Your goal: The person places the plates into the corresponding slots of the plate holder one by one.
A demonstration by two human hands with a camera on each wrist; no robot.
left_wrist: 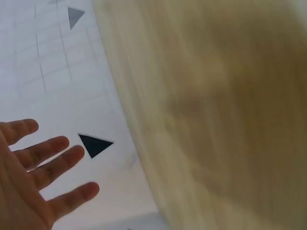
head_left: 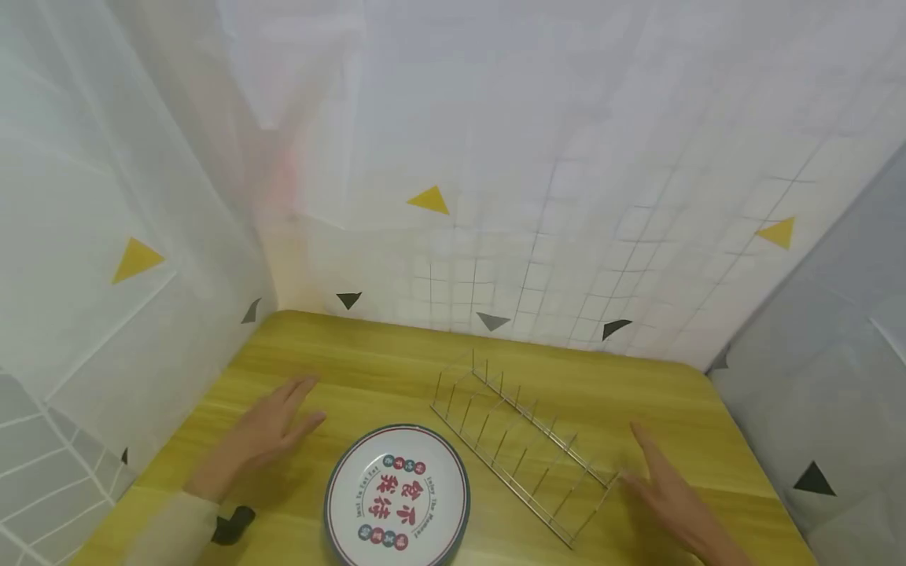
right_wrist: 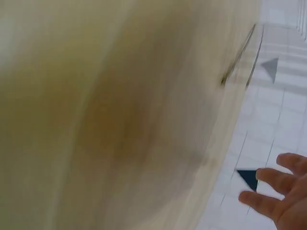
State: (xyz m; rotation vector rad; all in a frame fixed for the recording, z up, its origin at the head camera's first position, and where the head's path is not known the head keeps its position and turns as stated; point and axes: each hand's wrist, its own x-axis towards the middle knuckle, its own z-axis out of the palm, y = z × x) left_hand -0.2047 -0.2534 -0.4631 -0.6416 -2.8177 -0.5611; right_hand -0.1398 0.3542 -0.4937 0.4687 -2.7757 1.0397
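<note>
A round white plate [head_left: 398, 503] with a dark blue rim and red and blue lettering lies at the front centre of the table. Just right of it, a wire dish rack [head_left: 504, 477] with upright prongs stands at a slant. My left hand [head_left: 272, 428] hovers to the plate's upper left, fingers extended and holding nothing. Over the right side my right hand [head_left: 668, 499] is also empty, its thumb near the rack's front right end. Both wrist views show spread fingers, on the left hand [left_wrist: 29, 177] and the right hand [right_wrist: 283, 191].
The yellow wood-grain table [head_left: 354, 354] is bounded by white sheeting [head_left: 495, 118] at the back and both sides. Yellow, grey and black triangles mark the sheeting. A black object [head_left: 233, 525] sits beside the left sleeve [head_left: 177, 531].
</note>
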